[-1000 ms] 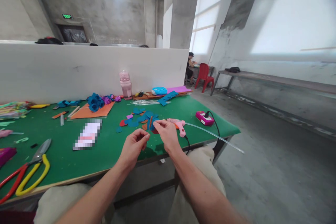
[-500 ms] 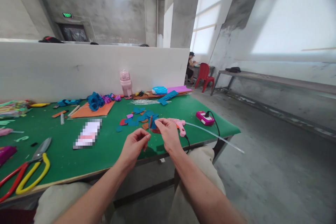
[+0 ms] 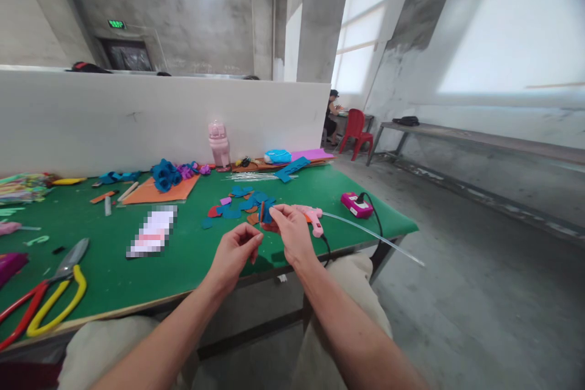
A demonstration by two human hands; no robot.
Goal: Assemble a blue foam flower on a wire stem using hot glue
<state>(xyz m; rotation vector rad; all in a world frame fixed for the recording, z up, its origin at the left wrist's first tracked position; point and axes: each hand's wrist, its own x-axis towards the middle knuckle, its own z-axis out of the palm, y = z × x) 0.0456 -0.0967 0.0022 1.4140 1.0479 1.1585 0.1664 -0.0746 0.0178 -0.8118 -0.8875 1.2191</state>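
Observation:
My left hand [image 3: 235,253] and my right hand [image 3: 292,233] are raised together over the front edge of the green table [image 3: 183,256]. Both pinch a small orange-and-blue felt piece [image 3: 262,213] on a thin wire between thumbs and fingertips. Just behind the hands lies a scatter of blue, orange and red felt cut-outs [image 3: 242,204]. A pink glue gun [image 3: 311,218] with a clear glue stick [image 3: 370,234] lies beside my right hand.
Red and yellow-handled scissors [image 3: 46,298] lie front left. An orange felt sheet [image 3: 158,191], blue felt flowers [image 3: 165,175], a pink bottle [image 3: 218,145] and a pink power strip [image 3: 356,204] sit farther back. A white partition [image 3: 137,116] bounds the table. A person sits far off by a red chair [image 3: 356,128].
The hands have stayed nearly still; the felt piece has turned slightly between the fingertips and the view has shifted up a little.

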